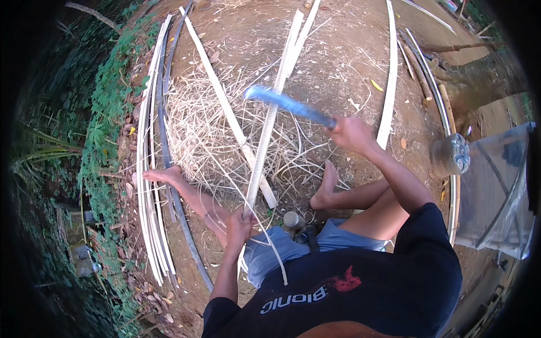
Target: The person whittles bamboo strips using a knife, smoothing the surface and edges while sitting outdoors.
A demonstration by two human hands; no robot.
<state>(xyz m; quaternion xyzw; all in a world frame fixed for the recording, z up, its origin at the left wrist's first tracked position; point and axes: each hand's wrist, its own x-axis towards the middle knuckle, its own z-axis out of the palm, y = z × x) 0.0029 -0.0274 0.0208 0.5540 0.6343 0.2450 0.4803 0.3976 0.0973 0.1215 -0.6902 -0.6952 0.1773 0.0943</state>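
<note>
My right hand is closed round the handle of a machete. Its long blade, smeared by motion, points to the left and passes above a pale bamboo strip; whether they touch I cannot tell. Down by my left thigh, my left hand grips the near end of that strip, which runs away from me across the ground. A thin, curling sliver passes by the left hand and hangs over my shorts. Another flat strip lies slantwise under the held one.
Pale shavings are heaped between my bare feet. Long strips lie bundled at the left, beside green plants. At the right are a single strip, a clear plastic container and poles. A small round object sits by my lap.
</note>
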